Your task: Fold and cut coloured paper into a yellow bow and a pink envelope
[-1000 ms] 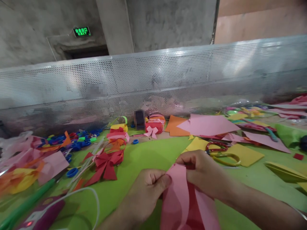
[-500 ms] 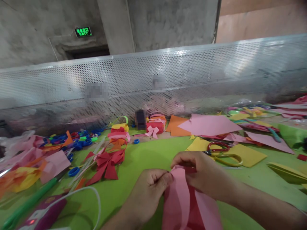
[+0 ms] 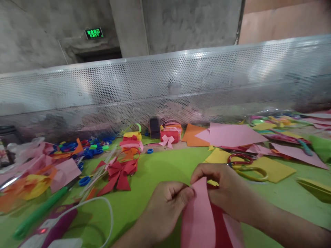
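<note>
Between my two hands stands a folded pink paper (image 3: 198, 217), with a red sheet (image 3: 221, 225) showing inside it. My left hand (image 3: 169, 203) pinches the pink paper's upper left edge between thumb and bent fingers. At the top right of the same paper, my right hand (image 3: 224, 187) is closed on it, its fingertips partly hidden behind the sheet. Just beyond the right hand lie scissors (image 3: 252, 174) with red and yellow handles, their blades mostly out of sight. The lower end of the paper runs out of the picture.
A red paper bow (image 3: 120, 174) lies left on the green mat (image 3: 160, 168), near small paper bags (image 3: 170, 135). Blue rings, paper scraps, a green-handled tool (image 3: 41, 213) and a purple corded device (image 3: 59, 224) crowd the left. Pink sheets (image 3: 235, 134) lie back right, before a perforated metal panel (image 3: 144, 82).
The pink paper's near flap has swung right and now covers more of the red inside. Both hands keep their hold. The whole view has shifted slightly.
</note>
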`<action>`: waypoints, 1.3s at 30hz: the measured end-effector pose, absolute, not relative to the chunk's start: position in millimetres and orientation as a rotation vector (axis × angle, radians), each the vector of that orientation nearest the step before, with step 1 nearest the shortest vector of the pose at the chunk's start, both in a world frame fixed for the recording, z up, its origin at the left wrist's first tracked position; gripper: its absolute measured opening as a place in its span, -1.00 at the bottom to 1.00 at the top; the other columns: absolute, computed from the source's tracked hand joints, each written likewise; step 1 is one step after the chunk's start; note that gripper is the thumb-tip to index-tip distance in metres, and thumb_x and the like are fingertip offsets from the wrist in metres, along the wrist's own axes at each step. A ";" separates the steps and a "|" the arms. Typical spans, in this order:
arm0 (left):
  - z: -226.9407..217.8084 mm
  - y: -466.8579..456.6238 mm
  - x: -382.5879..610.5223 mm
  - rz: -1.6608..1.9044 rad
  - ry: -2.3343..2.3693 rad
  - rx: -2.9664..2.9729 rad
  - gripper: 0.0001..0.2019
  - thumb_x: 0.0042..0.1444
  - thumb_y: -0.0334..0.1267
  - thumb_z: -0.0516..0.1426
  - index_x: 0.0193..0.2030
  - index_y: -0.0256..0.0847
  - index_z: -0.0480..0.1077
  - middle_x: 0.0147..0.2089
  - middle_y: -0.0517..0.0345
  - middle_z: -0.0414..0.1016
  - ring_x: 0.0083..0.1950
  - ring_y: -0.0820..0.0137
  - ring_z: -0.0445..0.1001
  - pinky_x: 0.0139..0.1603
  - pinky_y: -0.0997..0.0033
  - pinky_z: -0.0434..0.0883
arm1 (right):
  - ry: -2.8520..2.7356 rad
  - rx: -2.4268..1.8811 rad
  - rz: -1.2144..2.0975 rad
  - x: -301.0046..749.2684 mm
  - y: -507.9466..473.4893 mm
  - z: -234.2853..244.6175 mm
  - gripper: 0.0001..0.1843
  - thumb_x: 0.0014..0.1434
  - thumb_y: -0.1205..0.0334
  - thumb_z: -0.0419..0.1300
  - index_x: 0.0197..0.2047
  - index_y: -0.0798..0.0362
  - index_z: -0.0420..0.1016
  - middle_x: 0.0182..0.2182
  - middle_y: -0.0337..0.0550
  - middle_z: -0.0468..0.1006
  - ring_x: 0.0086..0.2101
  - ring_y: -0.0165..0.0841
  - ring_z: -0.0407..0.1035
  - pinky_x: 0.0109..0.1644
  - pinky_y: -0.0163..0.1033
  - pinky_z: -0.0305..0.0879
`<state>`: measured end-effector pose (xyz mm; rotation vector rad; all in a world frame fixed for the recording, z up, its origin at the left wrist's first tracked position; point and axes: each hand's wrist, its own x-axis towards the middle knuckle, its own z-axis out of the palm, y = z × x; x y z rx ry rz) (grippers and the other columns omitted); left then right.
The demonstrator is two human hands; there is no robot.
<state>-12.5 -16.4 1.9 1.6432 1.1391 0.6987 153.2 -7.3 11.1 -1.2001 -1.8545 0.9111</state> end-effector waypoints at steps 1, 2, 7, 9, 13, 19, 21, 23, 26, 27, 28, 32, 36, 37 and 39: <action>2.2 -16.7 -12.4 0.692 1.141 1.633 -0.61 0.07 0.01 -0.01 -0.63 -0.17 0.06 -0.60 0.37 -0.09 -0.55 0.55 -0.09 -0.58 0.46 -0.10 | -1.865 -1.189 0.920 154.0 -6.6 10.6 -0.66 -0.30 0.51 -0.04 -0.48 0.05 0.46 -0.52 -0.30 0.51 -0.43 -0.39 0.36 -0.39 -0.36 0.22; 2.6 -17.1 -12.4 0.686 1.139 1.620 -0.63 0.07 -0.02 0.00 -0.64 -0.17 0.05 -0.61 0.37 -0.10 -0.56 0.55 -0.10 -0.58 0.46 -0.11 | -1.877 -1.171 0.959 155.5 -5.3 10.6 -0.65 -0.30 0.51 -0.04 -0.48 0.05 0.47 -0.51 -0.29 0.52 -0.42 -0.39 0.36 -0.37 -0.36 0.23; 4.8 -18.0 -12.9 0.685 1.139 1.622 -0.64 0.05 -0.09 0.00 -0.66 -0.16 0.00 -0.63 0.39 -0.13 -0.57 0.55 -0.13 -0.58 0.45 -0.12 | -1.777 -1.134 1.410 167.9 7.4 14.3 -0.76 -0.05 0.30 0.07 -0.32 0.07 0.53 -0.37 -0.18 0.53 -0.39 -0.40 0.34 -0.32 -0.32 0.25; 5.6 -17.8 -13.2 0.640 1.158 1.636 -0.66 0.05 -0.12 -0.01 -0.66 -0.16 0.00 -0.63 0.39 -0.12 -0.57 0.55 -0.13 -0.58 0.45 -0.12 | -1.755 -1.179 1.417 171.1 10.7 15.5 -0.70 0.08 0.08 0.06 -0.35 0.11 0.51 -0.39 -0.16 0.49 -0.41 -0.42 0.30 -0.33 -0.32 0.23; 6.2 -18.2 -12.7 0.505 1.217 1.734 -0.68 0.03 -0.22 -0.02 -0.68 -0.17 -0.01 -0.64 0.37 -0.11 -0.57 0.54 -0.11 -0.58 0.44 -0.13 | -2.204 -1.221 1.292 170.7 8.2 16.7 -0.76 0.04 0.12 0.15 -0.52 0.10 0.34 -0.61 -0.35 0.22 -0.56 -0.52 0.06 -0.55 -0.39 -0.03; 8.5 -20.6 -11.1 0.462 1.153 1.760 -0.68 0.02 -0.20 0.00 -0.68 -0.17 0.02 -0.64 0.36 -0.12 -0.56 0.53 -0.11 -0.57 0.43 -0.12 | -2.259 -1.096 1.466 168.3 4.9 16.0 -0.81 0.01 0.27 0.07 -0.59 0.08 0.21 -0.63 -0.39 0.05 -0.57 -0.55 -0.07 -0.57 -0.37 -0.17; 9.8 -21.0 -11.5 0.455 1.113 1.740 -0.71 0.00 -0.18 0.01 -0.67 -0.18 0.10 -0.64 0.36 -0.08 -0.56 0.53 -0.08 -0.56 0.44 -0.11 | -2.123 -1.068 1.610 168.6 6.3 12.9 -0.84 -0.05 0.27 0.11 -0.60 0.10 0.26 -0.65 -0.39 0.09 -0.58 -0.55 -0.06 -0.56 -0.37 -0.17; 10.4 -20.6 -12.7 0.484 1.060 1.726 -0.70 0.01 -0.15 0.02 -0.67 -0.18 0.11 -0.63 0.36 -0.08 -0.55 0.54 -0.09 -0.55 0.44 -0.11 | -2.016 -1.074 1.631 168.8 8.0 9.5 -0.84 -0.10 0.25 0.15 -0.62 0.11 0.31 -0.68 -0.39 0.12 -0.60 -0.56 -0.06 -0.57 -0.37 -0.19; 9.5 -18.0 -15.9 0.554 0.996 1.708 -0.64 0.05 -0.11 0.02 -0.67 -0.17 0.02 -0.61 0.36 -0.13 -0.54 0.54 -0.14 -0.54 0.42 -0.15 | -1.964 -1.184 1.487 168.7 11.6 7.8 -0.79 -0.15 0.19 0.24 -0.64 0.13 0.35 -0.72 -0.41 0.13 -0.64 -0.57 -0.10 -0.59 -0.35 -0.25; 8.9 -16.5 -17.3 0.572 0.996 1.708 -0.63 0.05 -0.10 0.02 -0.67 -0.17 0.01 -0.61 0.36 -0.14 -0.55 0.54 -0.14 -0.55 0.42 -0.15 | -1.937 -1.222 1.433 168.9 13.3 8.4 -0.76 -0.17 0.17 0.27 -0.66 0.12 0.35 -0.74 -0.41 0.12 -0.65 -0.57 -0.12 -0.60 -0.35 -0.25; 8.3 -14.5 -18.7 0.593 1.018 1.709 -0.63 0.05 -0.10 0.02 -0.67 -0.17 0.02 -0.62 0.37 -0.13 -0.55 0.54 -0.13 -0.55 0.42 -0.15 | -1.901 -1.235 1.380 169.5 15.5 9.5 -0.74 -0.18 0.15 0.29 -0.66 0.12 0.34 -0.74 -0.41 0.13 -0.65 -0.57 -0.10 -0.60 -0.35 -0.23; 5.4 -2.5 -26.2 0.950 1.233 1.513 -0.64 -0.01 -0.01 0.08 -0.64 -0.21 0.15 -0.62 0.36 0.01 -0.55 0.56 -0.02 -0.53 0.49 -0.03 | -1.646 -1.117 1.235 175.0 27.8 12.3 -0.61 0.00 -0.11 0.19 -0.42 0.10 0.46 -0.48 -0.21 0.44 -0.42 -0.42 0.30 -0.33 -0.30 0.21; 0.0 10.5 -34.9 1.266 1.210 1.114 -0.62 -0.17 0.08 0.19 -0.48 -0.26 0.34 -0.53 0.30 0.26 -0.47 0.51 0.22 -0.34 0.45 0.25 | -1.469 -1.115 1.406 174.8 34.0 3.7 -0.41 0.00 -0.25 0.14 -0.14 0.10 0.44 -0.18 0.00 0.49 -0.14 -0.25 0.37 -0.06 -0.13 0.27; -1.7 12.7 -36.4 1.284 1.201 1.082 -0.61 -0.19 0.09 0.21 -0.47 -0.26 0.35 -0.51 0.28 0.29 -0.46 0.50 0.25 -0.31 0.43 0.27 | -1.485 -1.115 1.447 172.8 33.3 0.3 -0.43 0.00 -0.24 0.15 -0.16 0.10 0.44 -0.20 -0.01 0.50 -0.17 -0.25 0.38 -0.07 -0.13 0.28; -4.5 15.3 -38.2 1.293 1.192 1.076 -0.60 -0.20 0.10 0.21 -0.46 -0.26 0.36 -0.51 0.28 0.30 -0.46 0.50 0.27 -0.29 0.41 0.30 | -1.545 -1.113 1.493 167.8 30.6 -6.2 -0.50 0.02 -0.21 0.17 -0.25 0.11 0.45 -0.30 -0.07 0.51 -0.25 -0.29 0.40 -0.13 -0.17 0.29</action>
